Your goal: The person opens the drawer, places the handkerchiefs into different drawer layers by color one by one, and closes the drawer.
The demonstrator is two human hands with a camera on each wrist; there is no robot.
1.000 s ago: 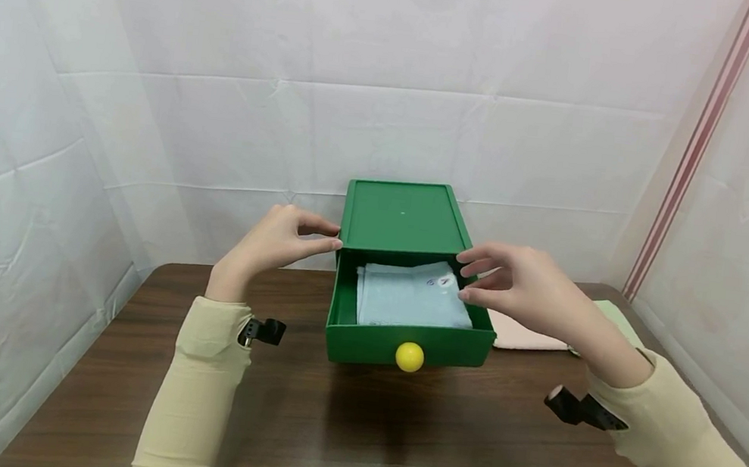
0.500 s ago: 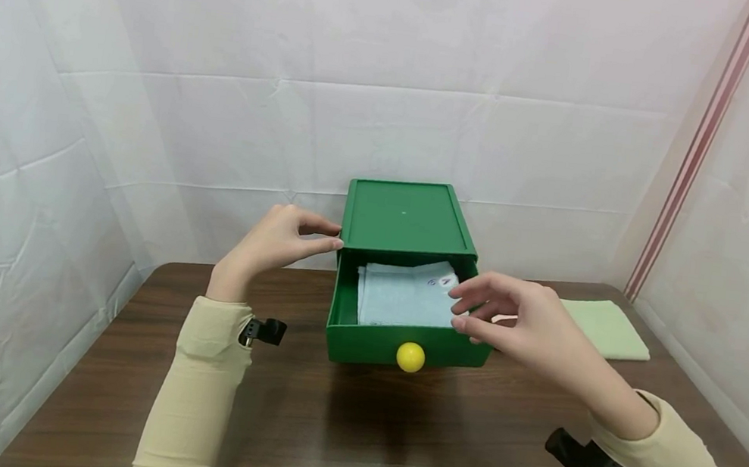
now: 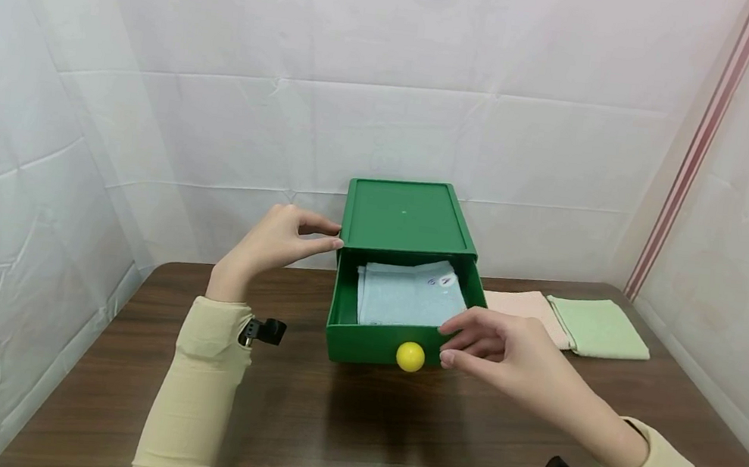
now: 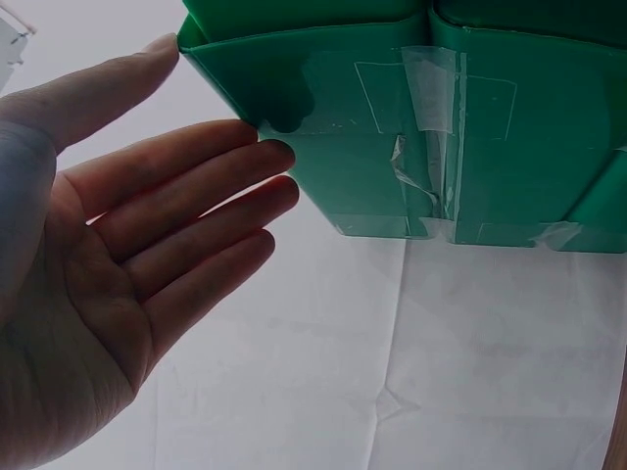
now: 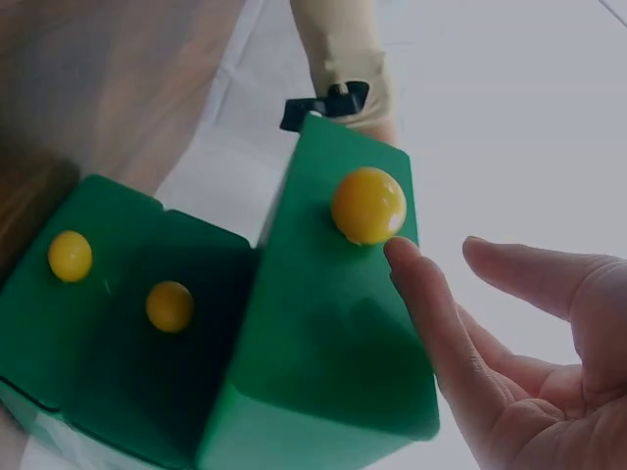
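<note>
So we've got a small green drawer box (image 3: 406, 218) sitting at the back of the brown tabletop (image 3: 340, 428), and its top drawer (image 3: 404, 343) is pulled out toward us. Inside it lies a folded light blue cloth (image 3: 409, 298), flat, filling most of the drawer.

Our left hand (image 3: 274, 242) is up against the left side of the box, fingertips touching the front corner near the top. The wrist view shows the fingers (image 4: 186, 196) straight and spread, so that grip is wide and holding nothing, just resting on the box wall (image 4: 411, 147).

Our right hand (image 3: 506, 354) is right at the drawer front, fingers loosely extended and apart, just beside the yellow knob (image 3: 410, 356). From the right wrist view, a fingertip (image 5: 407, 259) is close under the knob (image 5: 368, 205), maybe just touching the drawer face; we can't tell if it's in contact with the knob itself. Nothing gripped there either. Two more yellow knobs (image 5: 168, 305) show on the lower drawers, which look shut.

Progress-wise: one cloth looks stowed, the drawer is open. A pink cloth (image 3: 527, 307) and a green cloth (image 3: 601, 327) lie folded on the tabletop to the right of the box, touching each other, not yet put away.
</note>
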